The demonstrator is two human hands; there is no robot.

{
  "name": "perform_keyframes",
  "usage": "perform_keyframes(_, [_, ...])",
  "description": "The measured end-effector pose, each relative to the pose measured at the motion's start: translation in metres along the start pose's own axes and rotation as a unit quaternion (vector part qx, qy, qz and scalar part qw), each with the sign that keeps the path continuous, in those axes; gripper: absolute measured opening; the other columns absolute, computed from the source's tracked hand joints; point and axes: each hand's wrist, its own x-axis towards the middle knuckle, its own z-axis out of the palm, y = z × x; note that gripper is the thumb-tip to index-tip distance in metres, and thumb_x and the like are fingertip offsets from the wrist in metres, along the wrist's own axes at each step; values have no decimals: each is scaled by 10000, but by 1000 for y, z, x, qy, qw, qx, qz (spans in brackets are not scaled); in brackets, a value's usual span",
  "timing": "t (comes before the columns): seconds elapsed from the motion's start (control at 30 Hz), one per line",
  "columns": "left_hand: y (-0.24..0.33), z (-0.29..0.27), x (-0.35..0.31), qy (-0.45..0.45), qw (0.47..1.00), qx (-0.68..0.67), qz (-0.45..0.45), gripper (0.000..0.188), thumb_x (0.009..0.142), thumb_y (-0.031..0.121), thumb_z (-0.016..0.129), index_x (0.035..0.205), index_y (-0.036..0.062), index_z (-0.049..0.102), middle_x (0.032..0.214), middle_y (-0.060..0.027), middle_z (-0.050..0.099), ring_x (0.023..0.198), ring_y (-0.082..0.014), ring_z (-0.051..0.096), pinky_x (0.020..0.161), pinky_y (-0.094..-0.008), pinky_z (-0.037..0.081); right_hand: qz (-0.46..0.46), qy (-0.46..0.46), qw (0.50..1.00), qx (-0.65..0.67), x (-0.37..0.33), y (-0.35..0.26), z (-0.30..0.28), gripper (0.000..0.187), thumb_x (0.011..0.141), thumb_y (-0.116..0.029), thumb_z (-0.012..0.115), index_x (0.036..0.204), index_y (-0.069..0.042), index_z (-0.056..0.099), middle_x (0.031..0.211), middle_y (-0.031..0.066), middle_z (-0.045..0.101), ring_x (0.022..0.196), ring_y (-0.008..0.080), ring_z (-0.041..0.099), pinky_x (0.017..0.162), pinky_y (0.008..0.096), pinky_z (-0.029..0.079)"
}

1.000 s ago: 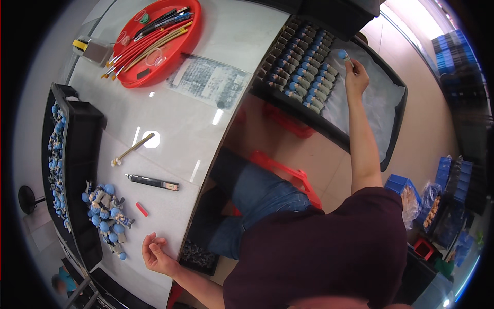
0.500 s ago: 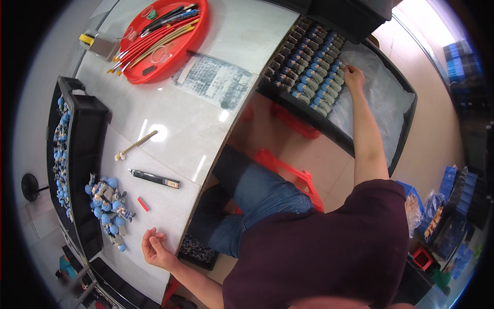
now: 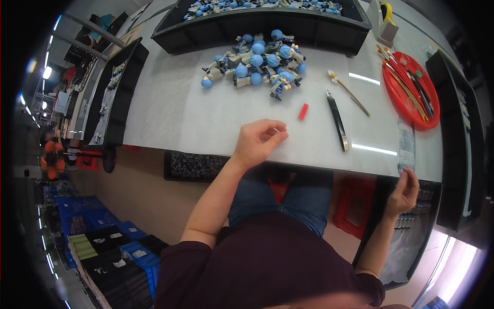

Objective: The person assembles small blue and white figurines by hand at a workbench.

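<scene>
My left hand (image 3: 259,141) is over the near part of the white work sheet, fingers loosely curled and a gap between thumb and forefinger, holding nothing visible. Beyond it lies a heap of small blue-haired figurines (image 3: 256,61). A short red block (image 3: 303,112) rests past my fingertips; further right are a slim black-handled tool (image 3: 337,121) and a stick with a whitish wrapped tip (image 3: 351,95). My right hand (image 3: 403,194) is raised at the table's right front corner, fingers apart and nothing seen in it. Behind it sits a low black tray (image 3: 406,252) with rows of figurines, partly covered by my arm.
A long black bin (image 3: 262,28) full of figurines stands at the far edge. To the right are a red round tray (image 3: 428,123) of brushes, a tape dispenser (image 3: 383,23) and a black crate (image 3: 453,170). Another black crate (image 3: 110,98) stands left; a red stool (image 3: 355,206) is below.
The view has swung from the right-side tray to face the table. My right hand has drawn away from the figurine rows toward the table corner. The left stays low over the sheet.
</scene>
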Motion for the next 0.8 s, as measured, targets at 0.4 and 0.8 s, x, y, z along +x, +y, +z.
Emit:
perform_keyframes(0.4, [-6,-10,-1,-21,996,-81,6,162,780,3,586,931,-54,603,816,-84,620,715,-110,601,649,-226,502,-77,-367,902,-214,40,-143,245,350,772,-269,609,1031,-52,515,736,142,626,658,321,609,583,391,462])
perform_keyframes(0.8, [-5,-19,3,130,957,-259,-10,313,891,215,502,1130,14,523,868,-35,587,709,-95,553,578,-217,470,-60,-340,931,119,-6,-158,201,241,775,-44,630,993,2,538,723,95,614,620,129,610,578,242,489])
